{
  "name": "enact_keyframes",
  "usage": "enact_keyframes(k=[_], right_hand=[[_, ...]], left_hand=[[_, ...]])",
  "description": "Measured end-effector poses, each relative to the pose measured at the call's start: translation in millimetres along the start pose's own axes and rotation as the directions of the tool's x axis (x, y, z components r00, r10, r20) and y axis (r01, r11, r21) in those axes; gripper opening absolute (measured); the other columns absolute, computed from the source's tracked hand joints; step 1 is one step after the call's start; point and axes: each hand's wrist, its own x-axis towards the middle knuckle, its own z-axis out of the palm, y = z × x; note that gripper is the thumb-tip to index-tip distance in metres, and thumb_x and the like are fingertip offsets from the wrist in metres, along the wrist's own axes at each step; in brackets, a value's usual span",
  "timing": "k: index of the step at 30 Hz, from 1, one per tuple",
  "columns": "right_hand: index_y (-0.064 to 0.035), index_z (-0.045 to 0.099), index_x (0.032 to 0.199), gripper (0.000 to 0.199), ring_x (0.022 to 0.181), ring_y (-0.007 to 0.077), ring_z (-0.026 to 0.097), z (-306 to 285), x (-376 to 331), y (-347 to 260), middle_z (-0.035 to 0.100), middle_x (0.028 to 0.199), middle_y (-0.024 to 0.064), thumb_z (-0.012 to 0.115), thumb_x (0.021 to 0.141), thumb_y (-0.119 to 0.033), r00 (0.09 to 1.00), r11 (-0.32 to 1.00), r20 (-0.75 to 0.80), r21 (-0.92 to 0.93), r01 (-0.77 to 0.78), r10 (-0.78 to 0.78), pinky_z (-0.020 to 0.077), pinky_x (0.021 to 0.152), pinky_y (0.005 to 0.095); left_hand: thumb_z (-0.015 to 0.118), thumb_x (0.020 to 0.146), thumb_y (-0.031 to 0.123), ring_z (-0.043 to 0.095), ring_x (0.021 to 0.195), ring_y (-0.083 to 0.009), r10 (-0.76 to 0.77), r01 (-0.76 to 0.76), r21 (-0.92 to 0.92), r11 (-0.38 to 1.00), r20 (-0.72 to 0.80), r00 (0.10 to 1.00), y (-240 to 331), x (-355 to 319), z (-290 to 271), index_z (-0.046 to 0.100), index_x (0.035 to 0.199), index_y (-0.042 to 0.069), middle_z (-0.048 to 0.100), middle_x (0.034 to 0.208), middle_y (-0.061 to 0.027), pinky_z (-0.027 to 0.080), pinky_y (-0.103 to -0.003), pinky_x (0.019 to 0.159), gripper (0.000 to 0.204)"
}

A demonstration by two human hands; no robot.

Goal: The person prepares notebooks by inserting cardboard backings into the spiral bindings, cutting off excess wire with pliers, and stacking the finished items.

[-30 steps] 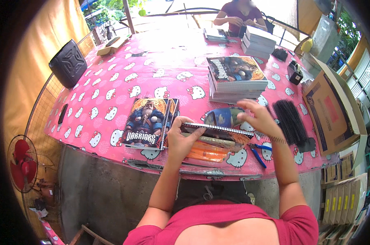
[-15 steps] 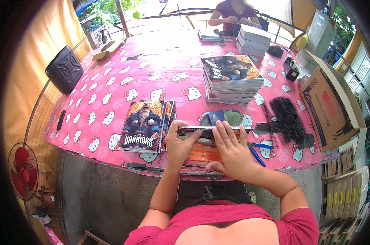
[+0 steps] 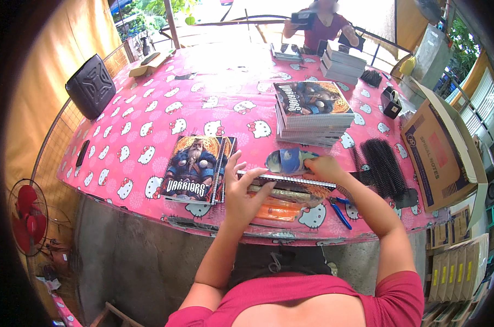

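My left hand [image 3: 246, 188] has its thumb and index finger on the left end of a stack of punched pages [image 3: 290, 180], its other fingers raised. The pages' row of holes faces up. My right hand [image 3: 322, 167] has its fingers curled at the right end of an oval blue-and-green item [image 3: 290, 161] just behind the pages; what they hold is hidden. In front of the pages lies an orange, plastic-looking piece [image 3: 278, 209]. Blue-handled pliers [image 3: 340, 213] rest by my right forearm. To the left are illustrated notebooks [image 3: 189, 169], overlapping.
A tall notebook stack [image 3: 314, 114] stands behind my hands. Black spiral coils [image 3: 386, 166] lie at right, beside an open cardboard box [image 3: 440, 147]. A pink patterned cloth [image 3: 132, 131] covers the table. Across it, a person [image 3: 323, 30] holds a dark item near more stacks.
My right hand has left the pages and moved back to the oval item. My left fingers have lifted and spread. The pages now tilt. The person opposite has raised a dark item.
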Motion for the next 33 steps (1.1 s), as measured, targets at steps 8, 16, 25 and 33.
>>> enact_keyframes(k=[8,16,25,33], right_hand=[[0.0015,0.058,0.101,0.04,0.079,0.0193,0.063,-49.0,-27.6,-40.7,0.066,0.086,0.01,0.066,0.062,0.001,0.94,0.197,-0.328,0.932,0.305,0.097,0.051,0.072,0.0321],[0.0003,0.059,0.095,0.036,0.074,0.016,0.061,-43.5,-1.6,-35.4,0.066,0.086,0.0072,0.068,0.06,-0.001,0.933,0.577,-0.354,0.775,0.258,0.058,0.05,0.07,0.0303],[-0.0003,0.058,0.099,0.04,0.079,0.0106,0.057,-60.8,14.9,-55.5,0.062,0.086,0.0035,0.067,0.06,0.001,0.957,0.404,-0.292,0.874,0.27,-0.008,0.0475,0.075,0.0254],[-0.0047,0.057,0.112,0.053,0.095,0.0365,0.062,-28.7,10.7,-40.2,0.064,0.108,0.0197,0.074,0.064,-0.018,0.909,0.9,-0.258,0.379,-0.216,0.327,0.0504,0.082,0.0412]], left_hand=[[0.083,0.065,0.009,0.062,0.096,-0.0226,-0.033,0.034,-0.054,0.998,0.014,0.999,5.5,3.8,-1.5,0.068,0.086,0.008,0.052,0.123,-0.0143,0.053,-0.034,0.078,0.026],[0.079,0.071,0.002,0.062,0.093,-0.0165,-0.226,0.236,-0.432,0.87,0.076,0.971,-16.1,1.2,-2.1,0.056,0.11,0.002,0.057,0.113,-0.0128,0.052,-0.028,0.076,0.045],[0.069,0.078,-0.009,0.06,0.085,-0.0096,-0.459,0.416,-0.648,0.638,0.113,0.881,-30.6,-9.5,-21.4,0.061,0.116,-0.002,0.062,0.097,-0.0044,0.053,-0.024,0.075,0.039],[0.067,0.081,-0.008,0.06,0.08,-0.0072,-0.45,0.404,-0.696,0.593,0.13,0.884,-30.4,-3.6,-27.7,0.065,0.113,-0.002,0.066,0.091,-0.0051,0.05,-0.021,0.071,0.032]])
